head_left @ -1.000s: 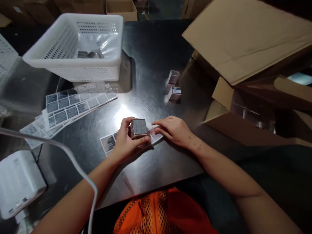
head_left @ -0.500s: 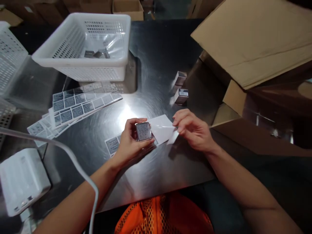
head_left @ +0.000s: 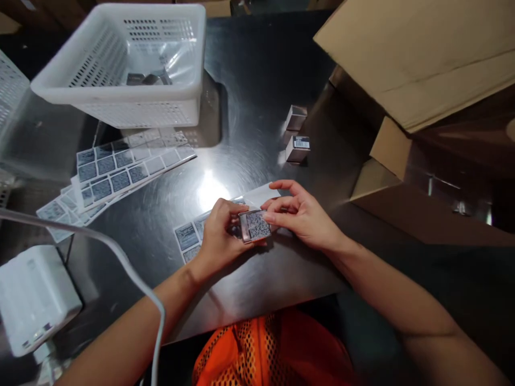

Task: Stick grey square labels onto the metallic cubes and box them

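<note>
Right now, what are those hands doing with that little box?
A person sits at a shiny metal table. The left hand holds a small box, and the right hand presses a speckled sticker onto its top. Under the hands lies a sticker sheet; more sheets lie to the left. Two small boxes wait farther back, near a white basket.

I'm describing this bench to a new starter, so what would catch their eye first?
Probably the two hands meeting at the near middle of the dark metal table: the left hand grips a small box while the right hand touches its patterned face. Next, the white basket at far left, with label sheets fanned out in front of it.
</note>
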Demonstrator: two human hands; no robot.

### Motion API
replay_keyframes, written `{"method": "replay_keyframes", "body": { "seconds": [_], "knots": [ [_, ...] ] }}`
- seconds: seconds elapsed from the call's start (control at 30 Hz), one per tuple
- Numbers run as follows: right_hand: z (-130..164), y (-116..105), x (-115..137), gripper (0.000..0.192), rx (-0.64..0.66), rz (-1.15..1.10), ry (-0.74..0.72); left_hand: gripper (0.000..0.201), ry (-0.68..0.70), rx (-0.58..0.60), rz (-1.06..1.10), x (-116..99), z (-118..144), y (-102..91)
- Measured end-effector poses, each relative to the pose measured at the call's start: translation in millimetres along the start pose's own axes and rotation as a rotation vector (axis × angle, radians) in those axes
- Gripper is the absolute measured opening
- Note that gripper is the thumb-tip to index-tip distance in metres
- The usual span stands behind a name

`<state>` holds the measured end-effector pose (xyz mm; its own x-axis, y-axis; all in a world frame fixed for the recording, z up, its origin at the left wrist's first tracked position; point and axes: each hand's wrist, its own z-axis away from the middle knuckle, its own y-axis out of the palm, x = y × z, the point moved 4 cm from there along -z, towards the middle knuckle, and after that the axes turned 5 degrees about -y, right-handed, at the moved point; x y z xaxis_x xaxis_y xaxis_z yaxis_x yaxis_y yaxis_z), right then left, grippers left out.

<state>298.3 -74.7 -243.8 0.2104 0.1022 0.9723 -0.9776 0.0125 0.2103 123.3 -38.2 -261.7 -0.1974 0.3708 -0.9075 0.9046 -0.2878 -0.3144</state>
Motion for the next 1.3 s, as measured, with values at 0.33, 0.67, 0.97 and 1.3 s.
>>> {"method": "replay_keyframes", "body": {
  "seconds": [0.33, 0.67, 0.97, 1.3],
  "knots": [
    [2.0, 6.2, -3.1, 0.066, -0.037, 0.013, 0.049, 0.066, -0.032, -0.012, -0.076, 4.0, 2.5, 1.6],
    [2.9, 6.7, -3.7, 0.063, -0.052, 0.019, 0.031, 0.066, -0.002, -0.006, -0.085, 4.6, 1.5, 0.6],
    [3.6, 7.4, -4.2, 0.064, -0.066, 0.024, 0.032, 0.065, 0.03, -0.01, -0.128, 1.3, 1.7, 1.0],
    [3.2, 7.6, -3.8, 0.063, -0.085, 0.031, 0.066, 0.065, 0.079, -0.038, -0.187, -3.2, 1.4, 0.0]
  ]
}}
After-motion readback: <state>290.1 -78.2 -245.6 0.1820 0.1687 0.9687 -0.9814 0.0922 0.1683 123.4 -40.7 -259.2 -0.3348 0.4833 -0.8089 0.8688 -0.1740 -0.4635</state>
